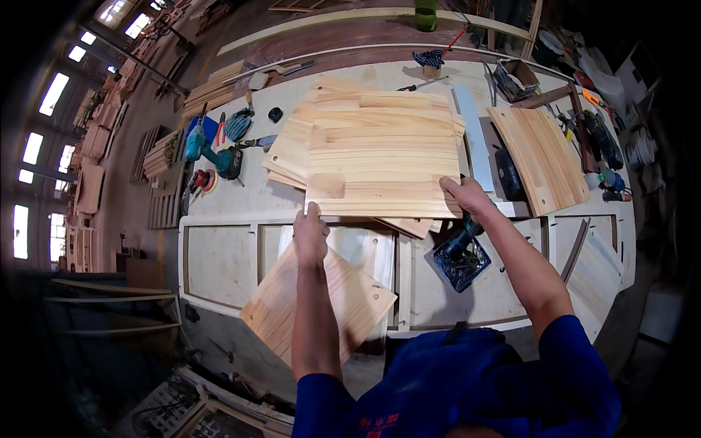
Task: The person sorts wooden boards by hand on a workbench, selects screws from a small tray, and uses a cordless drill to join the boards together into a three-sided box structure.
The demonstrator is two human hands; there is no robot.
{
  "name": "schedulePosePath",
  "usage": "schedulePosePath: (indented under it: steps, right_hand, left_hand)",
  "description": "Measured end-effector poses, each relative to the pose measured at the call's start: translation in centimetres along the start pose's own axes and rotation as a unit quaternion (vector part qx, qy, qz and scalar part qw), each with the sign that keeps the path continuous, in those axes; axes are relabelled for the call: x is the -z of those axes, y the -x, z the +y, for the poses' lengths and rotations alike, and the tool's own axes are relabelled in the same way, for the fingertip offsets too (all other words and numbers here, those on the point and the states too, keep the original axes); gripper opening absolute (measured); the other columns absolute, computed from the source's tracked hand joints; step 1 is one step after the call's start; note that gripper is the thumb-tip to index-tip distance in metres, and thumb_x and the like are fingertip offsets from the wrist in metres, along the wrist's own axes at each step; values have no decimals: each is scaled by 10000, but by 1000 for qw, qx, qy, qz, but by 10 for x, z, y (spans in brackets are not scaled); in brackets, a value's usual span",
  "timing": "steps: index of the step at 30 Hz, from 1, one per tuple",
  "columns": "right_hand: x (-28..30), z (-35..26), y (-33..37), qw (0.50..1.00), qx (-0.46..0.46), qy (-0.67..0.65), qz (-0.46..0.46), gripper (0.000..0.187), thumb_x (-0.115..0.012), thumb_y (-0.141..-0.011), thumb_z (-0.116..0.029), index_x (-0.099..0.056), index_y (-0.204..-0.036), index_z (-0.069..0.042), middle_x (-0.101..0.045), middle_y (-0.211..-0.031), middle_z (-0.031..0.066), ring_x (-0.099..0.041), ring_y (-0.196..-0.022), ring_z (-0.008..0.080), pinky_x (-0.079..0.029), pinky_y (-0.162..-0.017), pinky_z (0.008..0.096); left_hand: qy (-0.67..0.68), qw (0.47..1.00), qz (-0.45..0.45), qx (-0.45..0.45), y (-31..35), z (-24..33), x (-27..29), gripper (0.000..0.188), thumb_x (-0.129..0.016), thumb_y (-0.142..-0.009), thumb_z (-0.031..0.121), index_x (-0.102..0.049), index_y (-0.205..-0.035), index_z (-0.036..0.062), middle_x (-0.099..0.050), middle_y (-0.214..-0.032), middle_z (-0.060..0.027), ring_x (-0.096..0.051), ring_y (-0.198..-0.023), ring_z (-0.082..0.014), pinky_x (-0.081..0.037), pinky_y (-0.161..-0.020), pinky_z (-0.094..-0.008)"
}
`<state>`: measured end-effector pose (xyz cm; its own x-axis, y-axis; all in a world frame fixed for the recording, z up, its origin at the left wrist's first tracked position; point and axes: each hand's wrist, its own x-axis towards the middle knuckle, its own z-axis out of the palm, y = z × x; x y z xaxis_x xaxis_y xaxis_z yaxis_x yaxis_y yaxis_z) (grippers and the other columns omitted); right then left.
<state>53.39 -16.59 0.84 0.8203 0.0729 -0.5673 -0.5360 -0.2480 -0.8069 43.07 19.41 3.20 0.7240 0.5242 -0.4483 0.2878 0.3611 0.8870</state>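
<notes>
Off-white rectangular workbench (252,193): bare left hand (312,232) and bare right hand (469,198) pinch opposite near corners of rectangular pale-wood panel (387,157), extending away above stacked pale-wood boards (288,150); grain crosswise.

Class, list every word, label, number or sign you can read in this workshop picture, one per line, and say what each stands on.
Blue shirt: small red characters near the lower edge, slanted and too small to quote reliably.
Teal drill: any markings are too small to read.
Wooden panel held by the left hand and right hand: no lettering shows.
</notes>
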Motion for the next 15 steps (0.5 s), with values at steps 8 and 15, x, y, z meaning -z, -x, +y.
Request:
schedulePosePath:
  steps: [8, 15]
  right_hand:
    - [14, -24, 25, 995, 59, -70, -29, 598, -670, -903, -408, -554, -1222, 84, -681, -1047, 139, -664, -865, 164, -522, -769, 292]
    - [49, -1, 54, 934, 24, -349, -77, 650, -593, -940, -496, -522, -1286, 50, -673, -1127, 169, -689, -983, 235, -564, -840, 356]
  left_hand:
    - [115, 987, -103, -50, 41, 6, 2, 162, -581, -987, 184, -498, -900, 76, -404, -653, 63, -299, -506, -33, -263, -461, -225]
    - [5, 932, -199, -304, 143, 86, -90, 308, -627, -873, 10, -571, -1174, -31, -544, -851, 24, -479, -738, -43, -412, -615, -196]
